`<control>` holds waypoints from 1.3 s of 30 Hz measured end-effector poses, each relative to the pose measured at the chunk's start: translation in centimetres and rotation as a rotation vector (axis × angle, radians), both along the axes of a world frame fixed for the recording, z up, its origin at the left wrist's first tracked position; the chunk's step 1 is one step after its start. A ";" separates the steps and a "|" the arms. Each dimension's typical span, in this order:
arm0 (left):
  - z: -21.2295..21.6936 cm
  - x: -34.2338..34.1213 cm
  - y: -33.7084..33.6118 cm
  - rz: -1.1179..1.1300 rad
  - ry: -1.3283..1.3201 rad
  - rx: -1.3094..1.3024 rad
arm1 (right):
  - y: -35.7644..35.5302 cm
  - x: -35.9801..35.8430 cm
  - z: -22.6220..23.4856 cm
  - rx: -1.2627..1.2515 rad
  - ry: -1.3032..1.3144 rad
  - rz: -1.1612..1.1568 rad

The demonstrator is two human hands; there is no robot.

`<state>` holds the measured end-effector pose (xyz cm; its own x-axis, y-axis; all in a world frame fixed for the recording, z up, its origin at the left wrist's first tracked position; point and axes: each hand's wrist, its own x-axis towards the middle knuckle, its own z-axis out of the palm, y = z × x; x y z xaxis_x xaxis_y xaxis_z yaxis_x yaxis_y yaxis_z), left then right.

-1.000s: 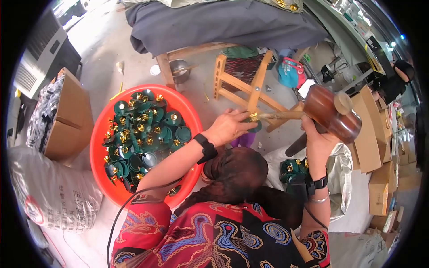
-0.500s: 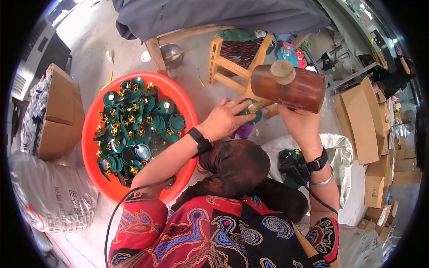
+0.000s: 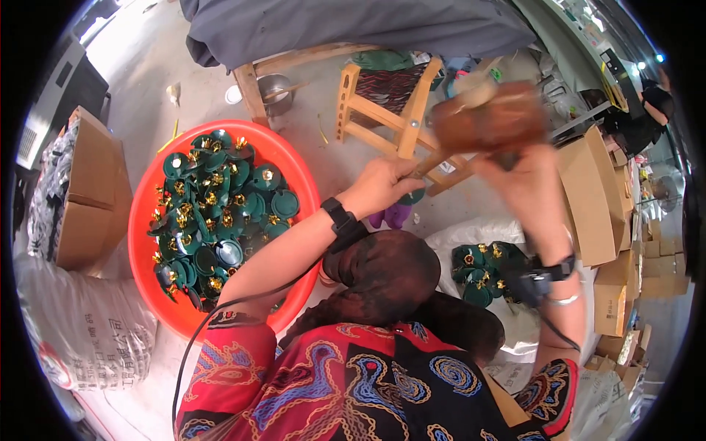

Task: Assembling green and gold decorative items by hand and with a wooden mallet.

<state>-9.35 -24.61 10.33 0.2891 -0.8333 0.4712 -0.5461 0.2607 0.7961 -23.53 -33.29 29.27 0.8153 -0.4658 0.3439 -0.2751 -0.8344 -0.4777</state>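
Note:
My right hand (image 3: 526, 176), blurred by motion, is closed just beneath the brown head of a mallet (image 3: 493, 119). The mallet's handle is mostly hidden under the head and hand. A slim wooden rod (image 3: 431, 162) slants from below the head down to my left hand (image 3: 382, 185). Those left fingers are closed around the rod's lower end; whether it is a separate tool or the mallet's handle I cannot make out. Partly covered by my left hand is a green disc (image 3: 414, 197), with something purple (image 3: 395, 215) under it.
An orange-red basin (image 3: 140, 242) at left holds several green discs with gold fittings. More lie in a white sack (image 3: 463, 235) at right. A wooden folding stool (image 3: 379, 110) stands ahead, near a metal pot (image 3: 278, 99). Cardboard boxes (image 3: 95, 198) and a filled sack (image 3: 88, 323) flank me.
The mallet and my right hand have swung up and to the right, blurring. My left hand has shifted slightly and keeps close to the green disc. Discs in the white sack show more fully.

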 end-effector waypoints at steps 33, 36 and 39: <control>3.5 -1.1 -2.8 -0.047 -0.319 0.282 | -0.5 -9.1 1.6 0.029 -0.553 -0.216; 7.4 -3.9 -6.0 -0.327 -0.222 0.107 | 0.5 -12.2 6.7 -0.347 -0.555 -0.369; 8.5 -7.3 -8.9 -0.424 -0.122 -0.266 | 2.0 -10.6 7.2 -0.242 -0.722 -0.357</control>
